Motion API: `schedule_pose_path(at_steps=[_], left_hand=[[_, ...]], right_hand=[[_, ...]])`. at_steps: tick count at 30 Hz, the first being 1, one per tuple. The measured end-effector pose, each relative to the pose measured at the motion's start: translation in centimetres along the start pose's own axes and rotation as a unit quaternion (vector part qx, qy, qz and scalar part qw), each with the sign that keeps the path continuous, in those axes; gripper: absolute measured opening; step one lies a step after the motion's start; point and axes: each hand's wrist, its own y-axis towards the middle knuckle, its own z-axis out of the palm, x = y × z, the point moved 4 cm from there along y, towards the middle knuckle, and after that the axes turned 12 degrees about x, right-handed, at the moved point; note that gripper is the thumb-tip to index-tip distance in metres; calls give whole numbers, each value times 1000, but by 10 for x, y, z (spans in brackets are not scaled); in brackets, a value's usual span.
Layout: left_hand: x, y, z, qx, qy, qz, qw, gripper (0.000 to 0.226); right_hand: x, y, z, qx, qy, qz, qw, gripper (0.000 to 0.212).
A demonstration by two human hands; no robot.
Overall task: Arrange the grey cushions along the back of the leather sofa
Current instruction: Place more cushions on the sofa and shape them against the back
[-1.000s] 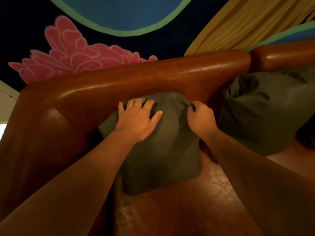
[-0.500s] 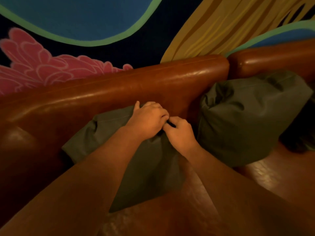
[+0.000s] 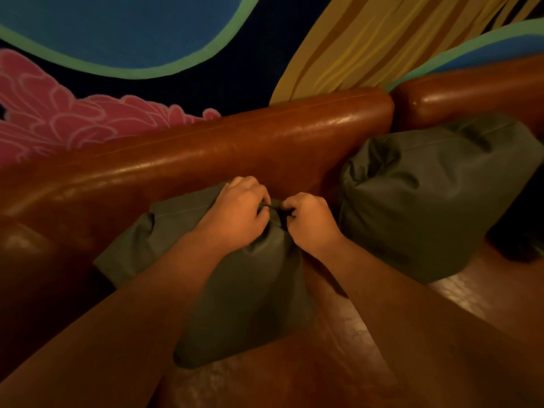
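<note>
A grey cushion (image 3: 247, 295) leans against the backrest of the brown leather sofa (image 3: 206, 154), near its left corner. My left hand (image 3: 238, 213) and my right hand (image 3: 309, 222) sit close together on the cushion's top right corner, both with fingers closed on a pinch of its fabric. A second grey cushion (image 3: 426, 195) stands to the right, propped against the backrest where two back sections meet. The two cushions do not touch.
The sofa's left armrest (image 3: 32, 260) curves round at the left. Bare leather seat (image 3: 323, 363) shows in front of the cushions. A painted wall (image 3: 176, 33) with blue, pink and yellow shapes rises behind the backrest. Something dark (image 3: 518, 240) lies at the far right.
My left hand went from lying flat on the cushion to gripping its top corner beside my right hand. The view shifted right, so the second cushion shows more fully.
</note>
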Motion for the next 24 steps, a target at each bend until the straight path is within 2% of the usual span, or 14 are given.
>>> schedule_pose_path(at_steps=[3, 6, 9, 12, 17, 18, 21, 22, 24], left_hand=[[3, -6, -2, -39, -34, 4, 999, 5], [6, -11, -4, -82, -65, 0, 995, 3], [10, -16, -8, -126, -100, -8, 987, 6], [11, -22, -7, -155, -128, -15, 980, 6], [7, -32, -3, -194, -134, -9, 972, 6], [5, -33, -3, -194, -130, -7, 972, 7], [-5, -31, -5, -187, -114, 1, 976, 8], [-8, -30, -8, -190, -118, 6, 975, 12], [-14, -27, -14, -196, -115, 20, 974, 24]], right_hand=[[0, 4, -6, 26, -31, 7, 999, 23], [-4, 2, -10, 4, -1, 16, 1000, 21], [-13, 2, -10, -27, 110, 61, 992, 25], [-23, 5, -6, -39, 229, 109, 966, 25], [-30, 1, 1, -36, 397, 162, 903, 13], [-29, -1, 1, -36, 402, 161, 900, 13], [-18, -5, -7, -18, 326, 131, 936, 10], [-11, -8, -10, -7, 329, 113, 937, 7], [0, -9, -14, 13, 391, 73, 918, 17]])
